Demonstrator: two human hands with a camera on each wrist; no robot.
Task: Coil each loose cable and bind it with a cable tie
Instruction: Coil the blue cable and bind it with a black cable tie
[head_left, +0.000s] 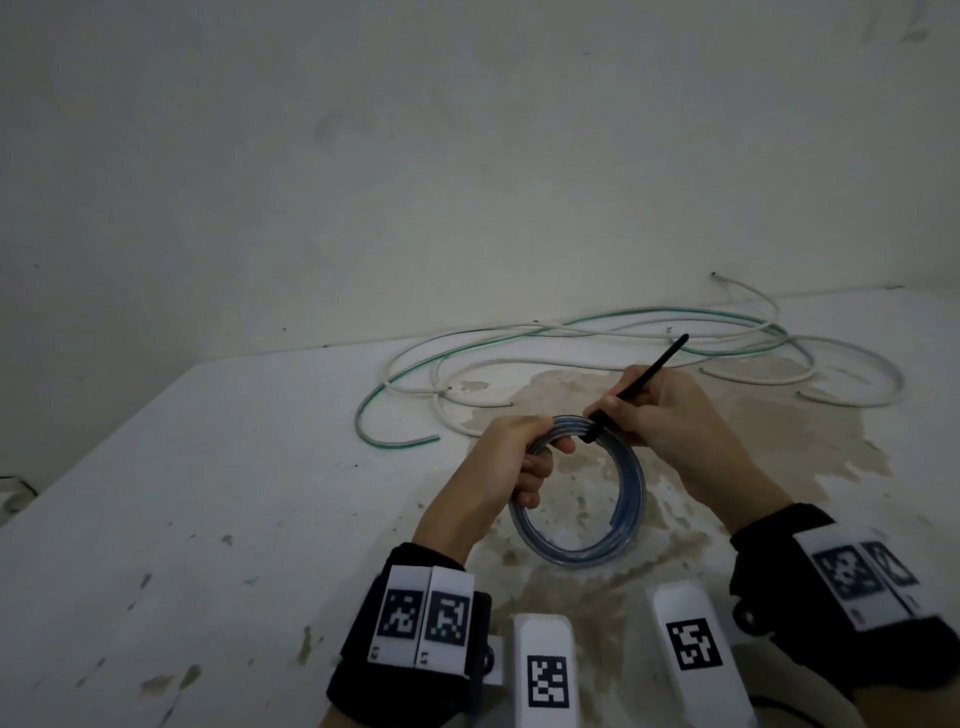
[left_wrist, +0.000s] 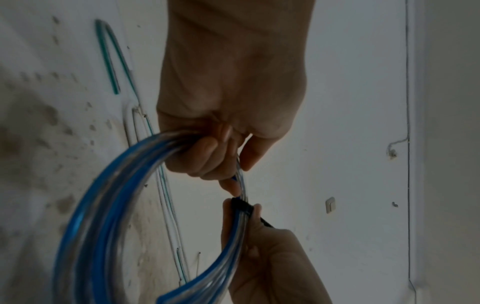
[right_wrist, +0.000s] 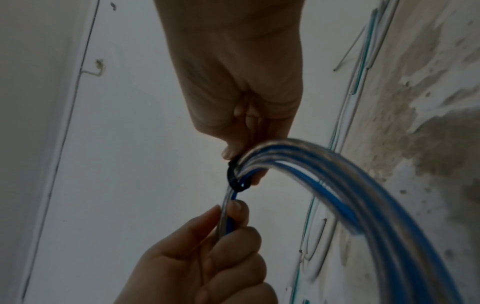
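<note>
A blue and clear cable coil (head_left: 632, 486) is held as a ring just above the stained white table (head_left: 260, 467). My left hand (head_left: 514, 457) grips the coil's top left, fingers curled round the bundled strands (left_wrist: 103, 195). A black cable tie (head_left: 592, 431) is looped round the strands right beside that grip, and its tail (head_left: 654, 366) sticks up and to the right. My right hand (head_left: 665, 410) pinches the tie where it wraps the coil (right_wrist: 337, 185). The loop of the tie (right_wrist: 235, 176) sits snug on the strands. In the left wrist view the tie (left_wrist: 242, 206) lies between the right hand's fingertips.
Loose white cables (head_left: 623, 332) and a green cable (head_left: 371, 400) sprawl across the back of the table, against the wall. The table's left edge (head_left: 104, 441) runs diagonally. Brown stains (head_left: 779, 431) mark the surface under the hands.
</note>
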